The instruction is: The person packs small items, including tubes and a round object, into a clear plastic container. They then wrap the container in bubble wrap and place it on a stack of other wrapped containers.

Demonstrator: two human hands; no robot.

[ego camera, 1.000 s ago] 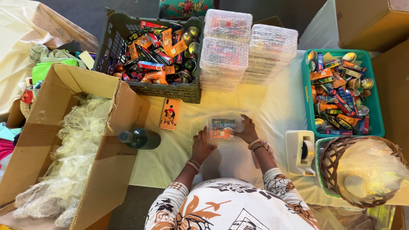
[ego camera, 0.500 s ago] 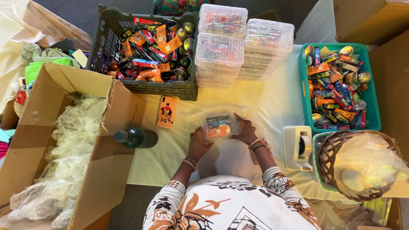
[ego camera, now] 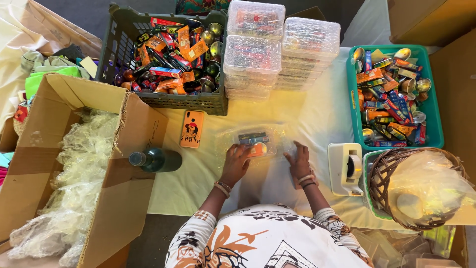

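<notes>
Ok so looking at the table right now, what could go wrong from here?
1. The left hand presses on the clear plastic box while the right hand rests beside it; the box may slide on the white cloth.
2. The dark bottle stands close by the left arm; an elbow could tip it.
3. The stacks of clear boxes look tall and uneven; a reach over them might topple one.

We see a surface (ego camera: 317,119) under a pale yellowish cloth, warm light patch mid-cloth. Dark grey floor (ego camera: 84,15) shows top left and below the near edge. Brown cardboard boxes (ego camera: 436,20) crowd the right side.
</notes>
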